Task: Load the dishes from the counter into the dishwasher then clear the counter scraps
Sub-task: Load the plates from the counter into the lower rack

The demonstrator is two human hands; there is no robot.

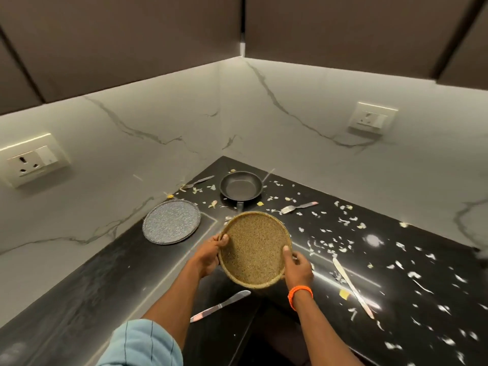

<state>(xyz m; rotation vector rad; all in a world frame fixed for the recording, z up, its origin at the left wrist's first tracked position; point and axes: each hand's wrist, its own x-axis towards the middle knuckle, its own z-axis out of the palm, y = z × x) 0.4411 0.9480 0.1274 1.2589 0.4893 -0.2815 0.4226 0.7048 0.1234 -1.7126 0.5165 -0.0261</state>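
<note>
Both hands held a speckled brown plate [254,253] above the black tabletop's [148,262] corner: the left hand [210,256] closed its grip on the left rim, the right hand [297,268] on the lower right rim. Behind lay a grey plate [171,222], a black pan [241,186], two forks [295,207] [196,181], two knives [220,305] [352,286] and scattered scraps [343,221].

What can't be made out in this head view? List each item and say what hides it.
- Dishwasher: not in the head view at all; its place cannot be told.
- Handle of the black round frying pan: mostly hidden behind the speckled brown round plate gripped by the left hand and right hand.
- Pale scraps at the black counter's right edge: smeared by blur, kind unclear.
- Counter beneath the plate: hidden.
</note>
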